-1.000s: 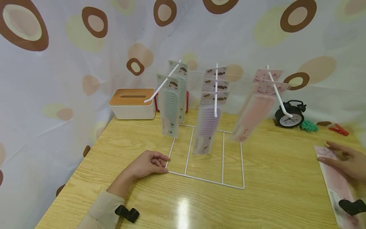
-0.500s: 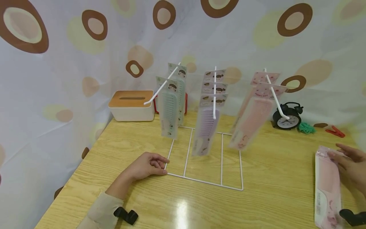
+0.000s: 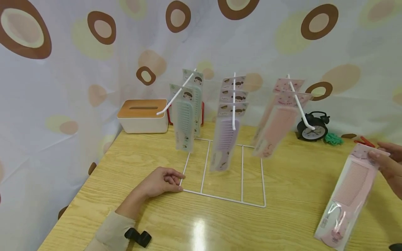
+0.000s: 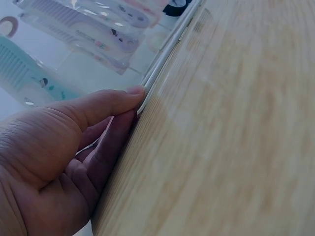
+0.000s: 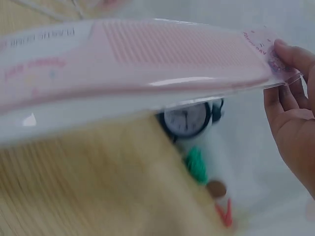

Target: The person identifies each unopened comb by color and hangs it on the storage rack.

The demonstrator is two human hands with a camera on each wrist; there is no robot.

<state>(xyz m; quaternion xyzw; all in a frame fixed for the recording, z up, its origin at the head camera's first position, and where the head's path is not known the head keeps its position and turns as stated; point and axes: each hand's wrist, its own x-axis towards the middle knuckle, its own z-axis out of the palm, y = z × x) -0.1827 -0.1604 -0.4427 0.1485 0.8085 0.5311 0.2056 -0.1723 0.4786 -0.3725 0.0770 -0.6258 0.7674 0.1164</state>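
Observation:
A pink comb in a clear packet (image 3: 350, 190) hangs tilted from my right hand (image 3: 391, 164), thumb and fingers pinching its printed top; the right wrist view shows this grip on the packaged comb (image 5: 187, 54) too. My left hand (image 3: 161, 181) pinches the near left corner of a white wire rack (image 3: 221, 198), its base flat on the table. In the left wrist view, thumb and forefinger meet on the rack's wire (image 4: 165, 61). From the rack's three prongs hang packaged combs: green ones (image 3: 183, 118) at left, purple ones (image 3: 226, 136) in the middle, pink ones (image 3: 279, 122) at right.
A tissue box with a wooden lid (image 3: 142, 116) stands at the back left, with something red behind the green combs. Along the back right are a black alarm clock (image 3: 312, 129), a green bundle (image 3: 333, 139) and a red clip (image 3: 364, 141). A patterned curtain (image 3: 251, 35) hangs behind the table.
My right hand has lifted the packaged pink comb off the table at the right and moved it up and leftward. The left hand stays at the rack's corner. The hanging pink combs have swung slightly.

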